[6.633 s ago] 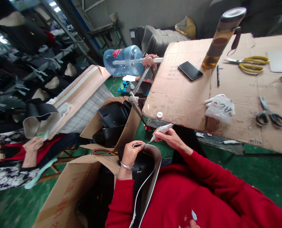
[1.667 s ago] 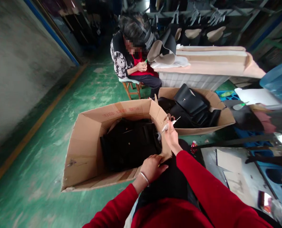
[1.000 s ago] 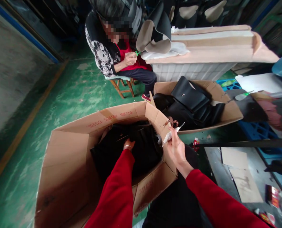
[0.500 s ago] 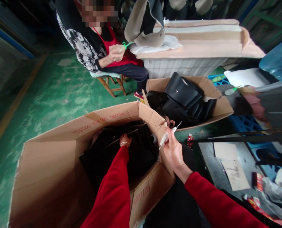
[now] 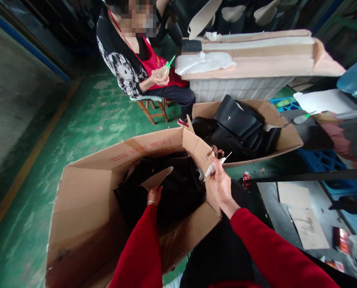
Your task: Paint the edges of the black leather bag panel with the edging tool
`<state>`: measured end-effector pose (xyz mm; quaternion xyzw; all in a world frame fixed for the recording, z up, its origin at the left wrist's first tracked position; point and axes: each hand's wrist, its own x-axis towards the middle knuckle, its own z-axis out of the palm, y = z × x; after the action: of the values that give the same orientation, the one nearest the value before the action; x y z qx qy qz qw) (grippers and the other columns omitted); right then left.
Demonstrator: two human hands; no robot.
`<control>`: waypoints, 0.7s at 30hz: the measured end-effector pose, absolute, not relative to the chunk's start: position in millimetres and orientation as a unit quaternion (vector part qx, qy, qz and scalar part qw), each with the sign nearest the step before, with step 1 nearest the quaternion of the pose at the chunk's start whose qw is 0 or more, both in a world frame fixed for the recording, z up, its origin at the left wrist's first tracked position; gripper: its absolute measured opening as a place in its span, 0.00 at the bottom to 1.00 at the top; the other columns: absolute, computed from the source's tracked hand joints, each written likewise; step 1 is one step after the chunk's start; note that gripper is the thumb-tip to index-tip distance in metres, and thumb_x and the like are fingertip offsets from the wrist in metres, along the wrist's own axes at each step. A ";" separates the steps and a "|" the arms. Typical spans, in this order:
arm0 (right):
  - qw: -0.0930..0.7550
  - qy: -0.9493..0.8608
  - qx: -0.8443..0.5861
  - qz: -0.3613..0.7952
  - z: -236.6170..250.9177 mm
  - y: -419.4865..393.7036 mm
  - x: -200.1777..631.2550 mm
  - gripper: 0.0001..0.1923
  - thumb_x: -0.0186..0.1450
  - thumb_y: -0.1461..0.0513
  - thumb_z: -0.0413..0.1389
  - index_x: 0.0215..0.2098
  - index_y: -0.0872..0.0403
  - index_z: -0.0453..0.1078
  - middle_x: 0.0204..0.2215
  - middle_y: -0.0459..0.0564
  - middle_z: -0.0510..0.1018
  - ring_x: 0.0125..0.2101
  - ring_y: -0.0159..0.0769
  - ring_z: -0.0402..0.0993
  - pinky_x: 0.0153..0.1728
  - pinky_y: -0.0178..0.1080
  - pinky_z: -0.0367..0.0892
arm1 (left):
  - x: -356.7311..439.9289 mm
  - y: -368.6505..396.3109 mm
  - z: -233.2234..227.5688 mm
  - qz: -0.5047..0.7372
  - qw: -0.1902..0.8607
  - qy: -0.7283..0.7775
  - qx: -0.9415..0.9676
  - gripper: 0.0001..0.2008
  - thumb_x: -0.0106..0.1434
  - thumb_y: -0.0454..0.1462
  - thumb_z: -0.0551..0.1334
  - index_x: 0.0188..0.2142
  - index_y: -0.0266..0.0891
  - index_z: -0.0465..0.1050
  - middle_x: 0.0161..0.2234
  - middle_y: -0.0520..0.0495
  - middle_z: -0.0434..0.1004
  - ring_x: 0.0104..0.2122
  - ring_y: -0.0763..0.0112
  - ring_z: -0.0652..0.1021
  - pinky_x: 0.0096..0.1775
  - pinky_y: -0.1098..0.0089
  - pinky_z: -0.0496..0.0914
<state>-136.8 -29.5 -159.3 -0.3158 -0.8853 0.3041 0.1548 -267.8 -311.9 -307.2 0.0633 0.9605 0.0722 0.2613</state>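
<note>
Inside the large cardboard box (image 5: 82, 192) lie black leather-like bags (image 5: 178, 196). My left hand (image 5: 155, 195) reaches into the box, its fingers closed on the edge of a black bag's flap (image 5: 158, 178), whose beige underside is turned up. A small metal fitting shows on the black material just beyond. Over the box's right rim, my right hand (image 5: 221, 182) is closed round a small white squeeze bottle (image 5: 211, 170) with a thin pointed nozzle aimed up and to the right. Part of the bottle is hidden by my fingers.
A co-worker (image 5: 130, 60) sits on a wooden stool (image 5: 150, 110), holding a green-tipped bottle (image 5: 165, 71). A second box (image 5: 289, 134) holds black bags. Behind it stands a padded grey crate (image 5: 238, 89). At right are blue crates (image 5: 319, 160) and a board with cardboard pieces (image 5: 309, 226).
My left hand has drawn back a little, lifting the flap so its beige underside shows. The co-worker has lowered the bottle away from a piece on the padded crate, which is now gone from there.
</note>
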 end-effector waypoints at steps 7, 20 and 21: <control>0.158 -0.879 -0.317 0.318 -159.4 -28.1 -137.0 0.30 0.63 0.71 0.51 0.63 0.55 0.66 0.41 0.52 0.81 0.33 0.39 0.78 0.32 0.32 0.68 | -260.1 -260.8 -214.0 0.077 0.194 0.967 0.144 0.16 0.72 0.47 0.58 0.35 0.42 0.78 0.39 0.44 0.83 0.42 0.59 0.81 0.41 0.68 0.69; 0.331 -0.784 -0.281 0.444 -142.7 -37.4 -98.7 0.22 0.67 0.64 0.48 0.58 0.51 0.66 0.42 0.52 0.81 0.37 0.41 0.81 0.39 0.38 0.76 | -173.9 -325.5 80.6 0.372 -0.256 0.813 0.368 0.19 0.61 0.40 0.70 0.19 0.42 0.67 0.22 0.51 0.69 0.24 0.69 0.70 0.31 0.69 0.63; 0.334 -0.759 -0.315 0.462 -144.1 -36.1 -86.0 0.19 0.67 0.62 0.49 0.55 0.51 0.68 0.36 0.50 0.82 0.31 0.42 0.81 0.34 0.39 0.76 | -170.0 -332.0 95.9 0.406 -0.261 0.794 0.369 0.16 0.61 0.39 0.70 0.20 0.42 0.69 0.25 0.49 0.72 0.27 0.67 0.73 0.33 0.69 0.65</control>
<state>-86.0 -36.1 -144.1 -0.3145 -0.7588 0.4623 0.3341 -170.0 -332.0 95.9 0.3689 0.7940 0.4064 -0.2615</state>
